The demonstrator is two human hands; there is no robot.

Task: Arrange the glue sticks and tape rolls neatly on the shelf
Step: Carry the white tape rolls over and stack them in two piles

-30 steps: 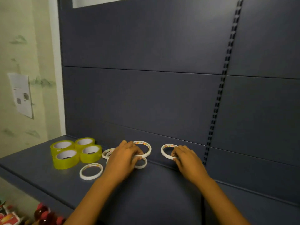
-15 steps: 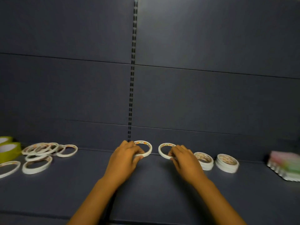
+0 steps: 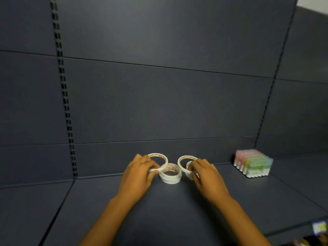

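Each of my hands holds one thin white tape roll tilted up on the dark shelf (image 3: 159, 210). My left hand (image 3: 140, 172) grips the left tape roll (image 3: 159, 157) by its near rim. The right tape roll (image 3: 184, 159) is pinched in my right hand (image 3: 205, 172). A short stack of white tape rolls (image 3: 170, 175) lies flat between the two hands. Another stack sits under my right hand, mostly hidden. At the right stands a block of pastel glue sticks (image 3: 253, 163), packed upright.
The dark back panel (image 3: 159, 103) rises right behind the rolls, with slotted uprights at left (image 3: 65, 103) and right (image 3: 273, 82). The shelf's front edge runs at lower right, with a small label (image 3: 319, 228) on it.
The view has swung right: the yellow rolls and loose white rings at left have gone out of frame. Both hands carried their rolls right to the stacked rolls; the glue stick block is now nearer.
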